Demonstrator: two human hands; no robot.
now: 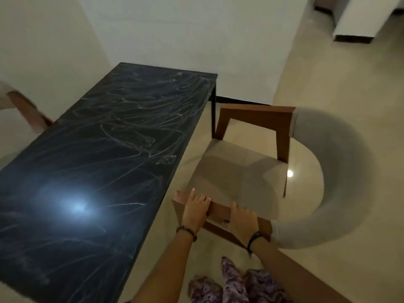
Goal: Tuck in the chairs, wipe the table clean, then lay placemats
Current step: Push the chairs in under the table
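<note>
A wooden chair (244, 171) with a beige seat and a curved grey backrest stands on the floor to the right of the table, apart from its edge. My left hand (195, 209) and my right hand (241, 219) both grip the chair's near wooden armrest, side by side. The long black table (105, 154) fills the left of the view; its top is streaked with pale smears and scribble-like marks, with a lamp's glare near its front.
A second chair (24, 106) of the same kind shows at the table's far left side, partly cut off. White walls close the far end. Open tiled floor (328, 84) lies to the right. A white cabinet (358, 20) stands at the top right.
</note>
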